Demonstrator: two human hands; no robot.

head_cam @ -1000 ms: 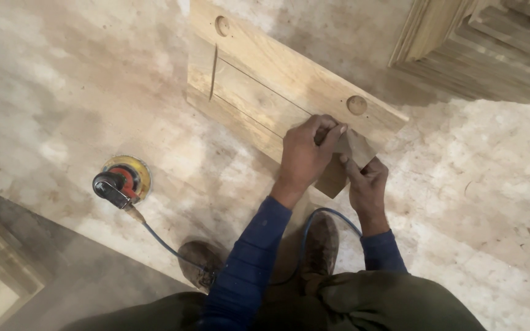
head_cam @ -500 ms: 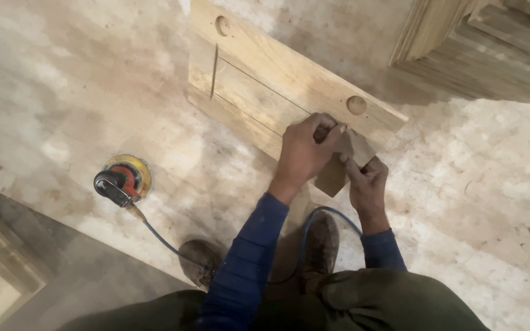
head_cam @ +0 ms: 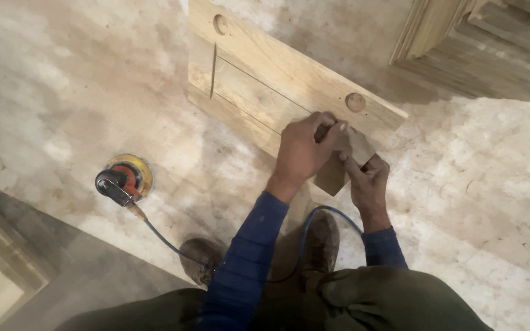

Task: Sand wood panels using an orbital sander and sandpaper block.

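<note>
We look straight down, and our left hand [head_cam: 302, 150] is pressed flat on the wooden panel [head_cam: 277, 86], fingers curled over something small at the panel's near right corner; what sits under those fingers we cannot tell. Our right hand [head_cam: 368, 181] is just at its four o'clock, fingers bent and touching the brownish sheet of sandpaper [head_cam: 341, 165] that lies over that same corner. Both hands are closed down narrow on the work, and the two are almost touching each other.

The panel itself lies on the dusty floor [head_cam: 62, 79], running from eleven o'clock to three o'clock across the upper middle of our view. It carries two round recesses, one at its far left end and one near the right end, just at one o'clock from our left hand, and a thin rectangular groove between them.

Off at nine o'clock from the hands, well apart, the orbital sander [head_cam: 124, 178] rests on the floor, yellow, red and black. Its blue cable [head_cam: 305, 236] runs toward us and loops between our two dusty shoes [head_cam: 321, 242]. At two o'clock, more timber mouldings [head_cam: 461, 43] lie stacked at the edge of view.
</note>
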